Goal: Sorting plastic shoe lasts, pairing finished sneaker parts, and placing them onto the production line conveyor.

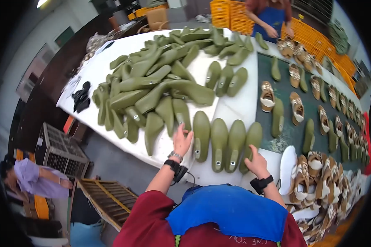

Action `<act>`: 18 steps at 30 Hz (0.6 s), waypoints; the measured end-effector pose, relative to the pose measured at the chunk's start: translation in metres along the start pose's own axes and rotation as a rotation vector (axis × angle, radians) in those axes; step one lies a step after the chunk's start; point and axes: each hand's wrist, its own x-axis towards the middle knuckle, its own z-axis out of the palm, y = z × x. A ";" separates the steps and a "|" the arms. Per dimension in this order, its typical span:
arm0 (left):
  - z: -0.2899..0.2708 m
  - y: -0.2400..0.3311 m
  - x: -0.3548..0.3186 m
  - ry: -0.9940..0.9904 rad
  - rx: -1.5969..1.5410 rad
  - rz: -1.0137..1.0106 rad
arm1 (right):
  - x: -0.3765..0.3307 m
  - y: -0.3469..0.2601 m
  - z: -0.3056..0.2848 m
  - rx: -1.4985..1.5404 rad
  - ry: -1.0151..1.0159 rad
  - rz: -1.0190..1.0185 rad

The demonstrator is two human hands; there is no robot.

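Note:
My left hand (182,142) is at the near edge of a pile of green shoe lasts (148,61). Its fingertips meet the lower end of one green last (180,110), with the thumb held apart. To the right, my right hand (257,163) has its thumb and fingers around the lower part of a shoe last (253,136). That last stands at the right end of a short row. Beside it in the row are other lasts, among them a middle one (236,144) and a left one (201,131), toes pointing away from me.
Three more lasts (224,80) lie farther back on the white table (132,146). On the green mat (268,140) stand brown-and-white shoes (297,108) paired with lasts. Shoes (323,181) pile up at near right. A co-worker (272,20) handles shoes at the far side; another person (39,177) is at left.

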 end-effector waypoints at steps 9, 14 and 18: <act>-0.005 -0.046 0.086 0.097 0.234 -0.259 | 0.003 0.001 0.004 -0.044 -0.023 -0.010; -0.010 -0.070 0.089 0.121 -0.111 -0.619 | 0.004 -0.001 0.007 -0.013 0.043 -0.048; -0.011 -0.061 0.072 -0.138 0.265 -0.574 | 0.007 -0.002 0.008 -0.018 0.025 -0.019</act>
